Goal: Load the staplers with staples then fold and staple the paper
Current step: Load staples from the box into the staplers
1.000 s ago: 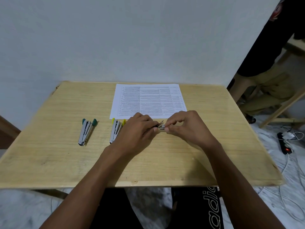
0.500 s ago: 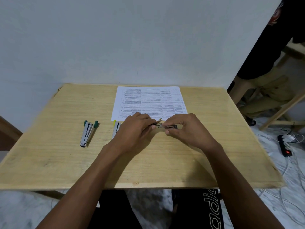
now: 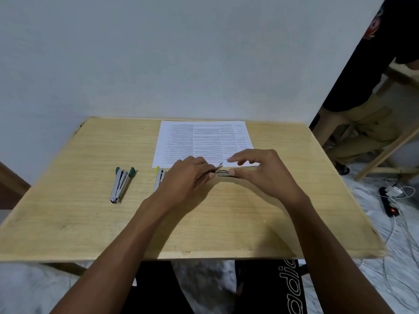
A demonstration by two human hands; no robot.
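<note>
A small metal stapler (image 3: 223,172) lies opened on the wooden table (image 3: 90,223) between my hands. My left hand (image 3: 186,177) grips its left, dark end. My right hand (image 3: 265,175) has its thumb against the stapler's right part, while its fingers are spread and lifted above it. A green-tipped stapler (image 3: 121,185) lies opened on the left of the table. A yellow-tipped stapler (image 3: 159,177) is partly hidden behind my left hand. A printed paper sheet (image 3: 204,139) lies flat at the table's far edge.
A white wall stands right behind the table. On the right, a person in dark top and khaki trousers (image 3: 362,105) sits by a wooden frame. A black power strip (image 3: 388,201) with white cables lies on the marble floor.
My right hand's fingers have uncurled and lifted off the stapler, leaving only the thumb on it. The stapler now lies stretched out longer between my hands. My left hand has stayed put.
</note>
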